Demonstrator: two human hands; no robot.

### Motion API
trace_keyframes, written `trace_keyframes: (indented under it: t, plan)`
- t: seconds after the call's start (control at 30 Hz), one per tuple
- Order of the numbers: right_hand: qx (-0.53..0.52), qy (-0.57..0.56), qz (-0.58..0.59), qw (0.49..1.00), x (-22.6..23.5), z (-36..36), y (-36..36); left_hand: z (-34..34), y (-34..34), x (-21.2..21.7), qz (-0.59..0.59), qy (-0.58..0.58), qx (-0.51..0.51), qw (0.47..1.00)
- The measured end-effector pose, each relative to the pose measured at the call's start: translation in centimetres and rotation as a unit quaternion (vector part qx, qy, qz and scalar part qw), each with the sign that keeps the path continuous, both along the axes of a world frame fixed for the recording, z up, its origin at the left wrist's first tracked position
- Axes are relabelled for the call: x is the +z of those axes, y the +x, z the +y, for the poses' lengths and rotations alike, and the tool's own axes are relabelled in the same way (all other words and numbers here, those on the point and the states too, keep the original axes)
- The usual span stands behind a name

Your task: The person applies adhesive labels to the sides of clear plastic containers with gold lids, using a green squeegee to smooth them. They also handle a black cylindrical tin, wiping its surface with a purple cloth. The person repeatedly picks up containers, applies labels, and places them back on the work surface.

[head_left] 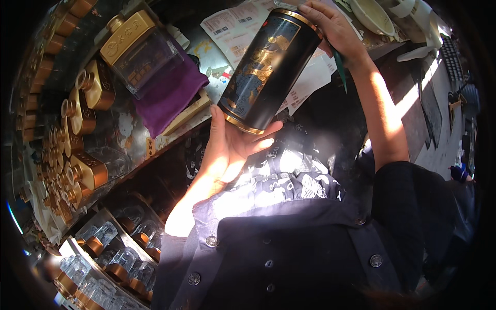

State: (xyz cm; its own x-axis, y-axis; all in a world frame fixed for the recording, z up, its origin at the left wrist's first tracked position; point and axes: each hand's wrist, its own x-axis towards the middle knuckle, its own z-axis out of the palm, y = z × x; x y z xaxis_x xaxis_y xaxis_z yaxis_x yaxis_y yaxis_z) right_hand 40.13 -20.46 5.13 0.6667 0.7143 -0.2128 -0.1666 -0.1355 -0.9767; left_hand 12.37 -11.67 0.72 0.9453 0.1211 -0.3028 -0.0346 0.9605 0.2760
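A person holds a black cylindrical canister [268, 72] between both hands above the workbench [124, 139], tilted so its length runs from the lower left to the upper right of the view. The left hand [227, 147] cups the lower end, thumb and fingers wrapped partly round the gold rim, seemingly to bear the weight; the right hand [333, 28] closes over the top end, apparently steadying it, with a thin dark green tool [339, 67] poking down from that grip. The canister is glossy black with gold bands at both ends and gold figures over a bluish panel along its side, sunlit in patches. Beneath it, toward the bench's far edge, lie printed paper sheets [232, 26]. A purple cloth [168, 95] drapes near the middle, beside a clear square bottle with a gold cap [137, 49]. More gold-capped bottles [85, 98] crowd the left edge, and clear glass stoppers in trays [111, 253] fill the near left corner.
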Motion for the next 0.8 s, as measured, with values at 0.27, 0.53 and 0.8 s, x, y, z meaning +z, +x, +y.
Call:
trace_keyframes:
  t: [0.27, 0.53, 0.8]
  plan:
    - [0.084, 0.003, -0.182, 0.980, 1.4, -0.8, -1.2, 0.2, -0.3, -0.6, 0.006, -0.051, -0.017, 0.999]
    - [0.072, 0.008, -0.151, 0.986, 1.7, -1.1, -1.5, 0.1, -0.2, -0.5, 0.019, -0.057, -0.027, 0.998]
    - [0.087, 0.015, -0.138, 0.986, 2.4, -1.2, -1.8, -0.1, -0.2, -0.4, 0.024, -0.065, -0.029, 0.997]
